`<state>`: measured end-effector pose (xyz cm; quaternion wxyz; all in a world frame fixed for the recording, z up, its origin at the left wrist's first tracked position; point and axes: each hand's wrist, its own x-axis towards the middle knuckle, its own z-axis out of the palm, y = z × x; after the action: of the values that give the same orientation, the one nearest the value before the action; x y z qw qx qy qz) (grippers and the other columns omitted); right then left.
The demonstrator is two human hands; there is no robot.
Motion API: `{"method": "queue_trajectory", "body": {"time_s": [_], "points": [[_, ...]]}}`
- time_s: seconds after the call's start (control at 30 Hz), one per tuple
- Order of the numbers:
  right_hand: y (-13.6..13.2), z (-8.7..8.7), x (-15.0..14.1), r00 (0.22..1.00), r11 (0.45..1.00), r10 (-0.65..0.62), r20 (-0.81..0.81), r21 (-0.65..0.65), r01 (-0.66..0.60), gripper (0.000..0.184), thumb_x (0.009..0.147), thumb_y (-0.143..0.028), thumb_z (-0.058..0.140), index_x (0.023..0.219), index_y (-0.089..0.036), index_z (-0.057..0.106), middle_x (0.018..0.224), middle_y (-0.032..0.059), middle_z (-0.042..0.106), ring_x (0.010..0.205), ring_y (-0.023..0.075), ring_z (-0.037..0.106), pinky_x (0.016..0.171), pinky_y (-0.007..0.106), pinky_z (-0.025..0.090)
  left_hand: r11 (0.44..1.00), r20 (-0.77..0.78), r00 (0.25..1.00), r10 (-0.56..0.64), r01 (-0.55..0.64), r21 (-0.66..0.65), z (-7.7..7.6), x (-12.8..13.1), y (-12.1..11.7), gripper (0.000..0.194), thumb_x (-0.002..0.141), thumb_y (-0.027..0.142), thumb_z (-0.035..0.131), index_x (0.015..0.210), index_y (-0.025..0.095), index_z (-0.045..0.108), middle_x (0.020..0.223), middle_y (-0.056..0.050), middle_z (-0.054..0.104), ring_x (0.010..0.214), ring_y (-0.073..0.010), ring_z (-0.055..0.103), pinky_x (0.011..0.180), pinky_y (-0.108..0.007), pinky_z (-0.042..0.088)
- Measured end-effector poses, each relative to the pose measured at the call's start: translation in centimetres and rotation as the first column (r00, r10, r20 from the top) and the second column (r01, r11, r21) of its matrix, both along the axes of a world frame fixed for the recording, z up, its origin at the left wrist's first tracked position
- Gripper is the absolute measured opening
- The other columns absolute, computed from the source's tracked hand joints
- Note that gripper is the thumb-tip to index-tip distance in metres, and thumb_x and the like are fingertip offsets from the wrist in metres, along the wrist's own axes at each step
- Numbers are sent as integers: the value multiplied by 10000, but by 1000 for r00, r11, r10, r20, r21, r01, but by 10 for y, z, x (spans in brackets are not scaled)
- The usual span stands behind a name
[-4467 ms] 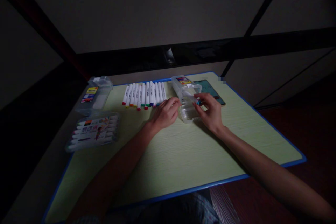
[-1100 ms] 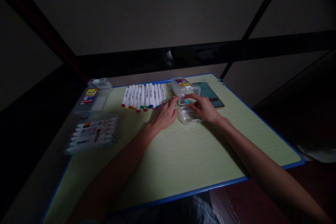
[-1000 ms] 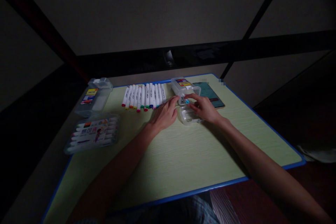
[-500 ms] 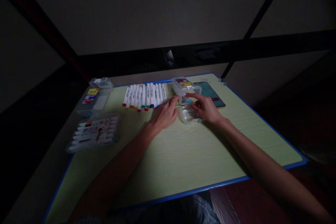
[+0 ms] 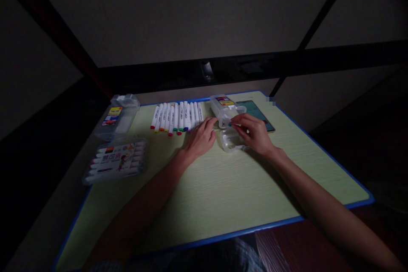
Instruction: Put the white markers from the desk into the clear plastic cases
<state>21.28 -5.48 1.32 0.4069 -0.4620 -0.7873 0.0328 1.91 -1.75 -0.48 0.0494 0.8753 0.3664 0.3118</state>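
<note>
A clear plastic marker case (image 5: 219, 108) lies at the back right of the table, its open end facing me and its lid (image 5: 228, 141) folded down on the tabletop. My right hand (image 5: 255, 134) is at that opening. Its thumb and fingers pinch the blue end of a marker (image 5: 230, 123), and the rest of this marker is mostly hidden. My left hand (image 5: 201, 138) rests on the table with fingers extended, the index fingertip against the case's near left corner. Just beyond it lies a row of white markers (image 5: 175, 117) with coloured ends, partly covered by my fingers.
A phone (image 5: 259, 114) lies right of the case, partly behind my right hand. On the left stand another open clear case (image 5: 117, 119) and a shut case filled with markers (image 5: 116, 161), reaching the table's left edge. A wall rises behind the blue-edged table (image 5: 204, 195).
Earlier, my right hand held a marker tilted at the case's mouth; then its blue end sat in the opening. Now my fingers have shifted slightly right at that end. My left hand stays nearly still.
</note>
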Motion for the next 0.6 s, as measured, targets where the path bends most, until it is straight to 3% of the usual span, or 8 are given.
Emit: {"method": "queue_trajectory", "body": {"time_s": [0.17,0.33,0.43,0.6], "points": [[-7,-3,2,983,993,-39,179,115,18,214,870,-246,461,858,-158,656,780,65,624,660,134,563,570,229,403,999,5,1000,14,-14,49,4,-9,6,332,795,77,408,1119,126,455,1060,-95,568,861,-151,579,781,-295,492],[-14,-3,-2,942,953,-82,325,303,-21,238,856,-286,512,714,-155,652,608,22,575,524,97,481,512,228,328,995,-14,999,51,-49,90,16,-20,19,274,785,80,411,1037,123,508,976,-83,577,840,-164,567,764,-302,479],[-19,0,-7,925,927,-47,377,363,-100,269,856,-286,517,641,-160,618,550,0,531,489,85,437,498,235,301,993,-5,995,104,-104,60,27,-33,33,297,776,94,425,1060,129,505,947,-73,581,843,-171,557,774,-311,465],[-29,2,-24,875,873,129,466,365,-323,321,867,-256,503,561,-175,550,522,-22,501,479,80,418,494,238,306,968,41,970,241,-236,-87,41,-67,61,278,744,137,468,1011,136,543,803,-21,598,643,-130,510,698,-292,454]]}}
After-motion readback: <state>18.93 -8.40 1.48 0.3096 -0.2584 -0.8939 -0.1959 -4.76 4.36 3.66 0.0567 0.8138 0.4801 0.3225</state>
